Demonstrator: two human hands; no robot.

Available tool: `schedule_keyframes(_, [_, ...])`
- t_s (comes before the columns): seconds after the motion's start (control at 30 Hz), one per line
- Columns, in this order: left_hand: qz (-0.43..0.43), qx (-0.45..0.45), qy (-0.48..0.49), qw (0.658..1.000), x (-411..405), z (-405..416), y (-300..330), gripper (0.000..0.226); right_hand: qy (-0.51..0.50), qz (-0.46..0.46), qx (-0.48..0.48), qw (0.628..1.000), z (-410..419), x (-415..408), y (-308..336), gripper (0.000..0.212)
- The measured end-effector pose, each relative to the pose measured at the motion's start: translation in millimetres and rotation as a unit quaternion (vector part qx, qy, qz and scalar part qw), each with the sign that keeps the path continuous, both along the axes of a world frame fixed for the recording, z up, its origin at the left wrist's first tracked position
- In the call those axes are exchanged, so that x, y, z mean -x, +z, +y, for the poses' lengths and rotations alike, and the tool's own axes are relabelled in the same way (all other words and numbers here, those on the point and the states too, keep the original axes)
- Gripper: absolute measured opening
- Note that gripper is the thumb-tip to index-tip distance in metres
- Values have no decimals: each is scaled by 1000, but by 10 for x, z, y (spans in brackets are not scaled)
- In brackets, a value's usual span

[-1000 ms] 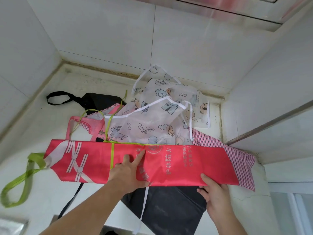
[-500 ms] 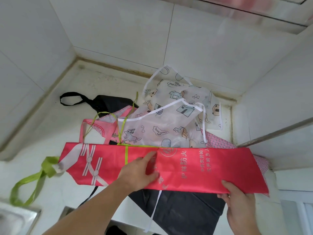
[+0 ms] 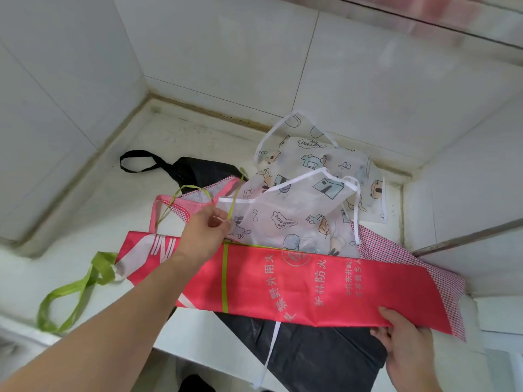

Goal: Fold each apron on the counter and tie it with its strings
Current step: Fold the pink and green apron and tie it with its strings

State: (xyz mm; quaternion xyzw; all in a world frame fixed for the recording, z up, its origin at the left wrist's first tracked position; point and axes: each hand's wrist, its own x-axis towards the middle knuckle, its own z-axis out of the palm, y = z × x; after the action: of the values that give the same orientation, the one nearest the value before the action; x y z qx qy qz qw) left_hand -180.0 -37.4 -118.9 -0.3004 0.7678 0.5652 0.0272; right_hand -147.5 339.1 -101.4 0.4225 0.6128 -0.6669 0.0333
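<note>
the left hand (image 3: pixel 208 232) is pinching the green string (image 3: pixel 184 193) at ten o'clock; the right hand (image 3: pixel 404 333) is gripping the folded red apron (image 3: pixel 311 284) mid-surface. better keeping that fold pinned while drawing the string across.

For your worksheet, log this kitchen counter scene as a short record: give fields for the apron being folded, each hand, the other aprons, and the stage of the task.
apron in work: red apron, folded into a long strip across the counter
left hand: pinches the thin green string above the strip
right hand: grips the strip's near edge at its right end
other aprons: white printed apron, black apron, pink checked apron, unfolded beneath and behind
green neck loop: lies loose at the left
stage: folded, not yet tied
</note>
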Motion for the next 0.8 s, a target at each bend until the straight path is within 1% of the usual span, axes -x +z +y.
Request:
schedule_keyframes(0.03, [-5,-20,-12,1000,-31,-8,33,5,-2,-2,1,1000,-10,4,11,42])
schedule_keyframes(0.1, [-13,-63,-61,996,-96,6,128,18,-6,-5,4,1000,-27,13,42,41])
schedule_keyframes(0.17, [-2,-53,-150,987,-197,62,252,24,-10,-9,2,1000,-38,18,57,43])
schedule_keyframes(0.23, [11,-20,-255,967,-361,173,341,15,-12,-11,-2,1000,-41,17,58,44])
schedule_keyframes(0.3, [-13,2,-370,929,-573,326,408,6,-11,-11,-2,1000,-49,9,58,43])
schedule_keyframes(0.33, [-44,20,-429,902,-683,406,412,10,-9,-11,1,1000,-56,6,58,44])
schedule_keyframes(0.4, [-102,64,-534,837,-880,543,387,21,-6,-11,7,1000,-54,16,46,43])
schedule_keyframes(0.43, [-139,75,-568,808,-957,587,348,26,-4,-11,10,1000,-50,23,43,42])
schedule_keyframes(0.47, [-184,72,-585,787,-1022,624,315,33,-6,-14,10,1000,-47,28,43,39])
schedule_keyframes(0.5, [-226,56,-589,774,-1072,646,274,40,-6,-16,10,1000,-51,36,51,34])
schedule_keyframes(0.53, [-251,38,-588,768,-1104,659,248,44,-5,-16,8,1000,-49,38,55,28])
schedule_keyframes(0.57, [-256,22,-587,768,-1107,668,222,40,-6,-17,6,1000,-51,43,68,23])
schedule_keyframes(0.6, [-245,7,-573,782,-1095,678,197,32,-7,-14,-2,1000,-60,44,90,23])
schedule_keyframes(0.63, [-227,-14,-540,810,-1068,696,166,24,-2,-6,-15,1000,-71,42,116,23])
schedule_keyframes(0.67, [-203,-44,-483,850,-1026,717,134,21,11,4,-43,999,-99,34,149,21])
schedule_keyframes(0.7, [-180,-81,-413,889,-983,736,154,24,38,9,-86,996,-155,15,197,17])
schedule_keyframes(0.73, [-154,-129,-342,918,-935,757,169,30,77,17,-142,987,-231,-12,247,15])
schedule_keyframes(0.77, [-128,-184,-283,932,-885,776,229,39,125,33,-206,970,-352,-51,300,14])
schedule_keyframes(0.8, [-111,-241,-233,936,-802,784,289,50,181,66,-264,945,-510,-104,358,14])
